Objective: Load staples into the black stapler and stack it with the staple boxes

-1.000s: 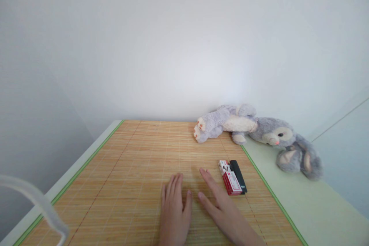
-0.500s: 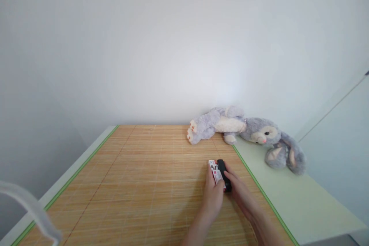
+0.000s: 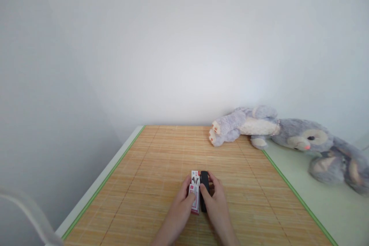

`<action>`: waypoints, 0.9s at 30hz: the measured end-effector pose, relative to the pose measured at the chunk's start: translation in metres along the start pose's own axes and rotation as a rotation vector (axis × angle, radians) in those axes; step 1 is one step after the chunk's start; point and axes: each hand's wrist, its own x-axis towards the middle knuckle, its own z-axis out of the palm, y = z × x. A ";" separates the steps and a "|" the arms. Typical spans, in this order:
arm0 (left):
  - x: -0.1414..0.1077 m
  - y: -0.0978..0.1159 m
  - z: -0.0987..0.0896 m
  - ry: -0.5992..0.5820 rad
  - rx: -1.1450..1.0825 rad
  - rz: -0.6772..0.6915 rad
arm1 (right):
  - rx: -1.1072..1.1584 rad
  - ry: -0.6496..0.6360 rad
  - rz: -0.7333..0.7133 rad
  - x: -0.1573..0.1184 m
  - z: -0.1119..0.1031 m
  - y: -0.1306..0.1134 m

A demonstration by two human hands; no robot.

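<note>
My left hand (image 3: 182, 202) holds a white and red printed box (image 3: 195, 178), its thumb across the front and its fingers at the left side. A black oblong object (image 3: 204, 180) is gripped in my right hand (image 3: 215, 199), thumb on its face and fingers round its right side. Box and black object stand side by side, close together, just above or on the bamboo mat (image 3: 161, 161); whether they touch the mat I cannot tell.
A grey plush rabbit (image 3: 256, 126) lies along the wall at the back right, its head and ears on the pale green tabletop (image 3: 319, 203). A blurred white curved strip (image 3: 31, 209) shows at the lower left.
The view has turned left, so the mat and rabbit appear further right. My hands, the box and the black object now show lower and nearer the middle, more upright in the picture.
</note>
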 end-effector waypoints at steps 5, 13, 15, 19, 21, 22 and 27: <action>-0.023 -0.009 0.017 -0.001 0.151 0.028 | -0.086 -0.023 -0.027 0.010 -0.028 0.007; -0.001 -0.028 -0.012 0.264 0.247 0.049 | -0.081 0.000 -0.070 0.005 -0.046 0.011; 0.018 -0.026 -0.021 0.273 0.272 0.107 | -0.079 0.004 -0.079 0.005 -0.045 0.008; 0.032 -0.028 -0.034 0.256 0.346 0.182 | -0.067 0.018 -0.087 0.005 -0.046 0.006; 0.019 -0.038 -0.039 0.292 0.387 0.187 | -0.053 0.017 -0.083 0.005 -0.046 0.006; 0.009 -0.046 -0.041 0.309 0.413 0.187 | -0.048 0.015 -0.081 0.006 -0.046 0.007; -0.034 -0.083 -0.048 0.308 0.622 0.319 | -0.041 0.004 -0.070 0.006 -0.044 0.007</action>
